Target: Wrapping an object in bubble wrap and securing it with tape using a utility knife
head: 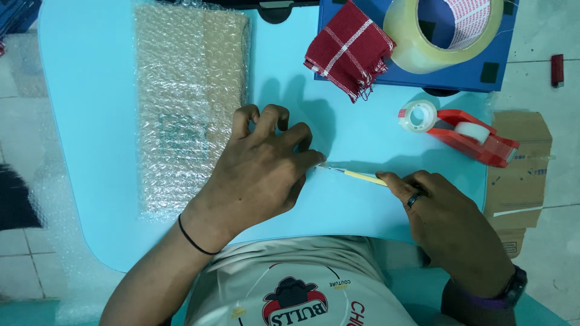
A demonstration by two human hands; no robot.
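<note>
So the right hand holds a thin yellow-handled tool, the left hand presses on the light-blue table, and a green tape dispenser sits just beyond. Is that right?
Not quite: the dispenser is red, not green, as the head view shows. The rest holds: the right hand holds the thin yellow-handled tool and the left hand presses on the light-blue table.

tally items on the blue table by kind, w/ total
Bubble-wrapped parcel: 1
Red checked cloth: 1
Tape rolls: 2, large clear roll, small roll beside the dispenser
Red tape dispenser: 1
Yellow-handled knife in right hand: 1
Blue board: 1
Total: 7
</note>
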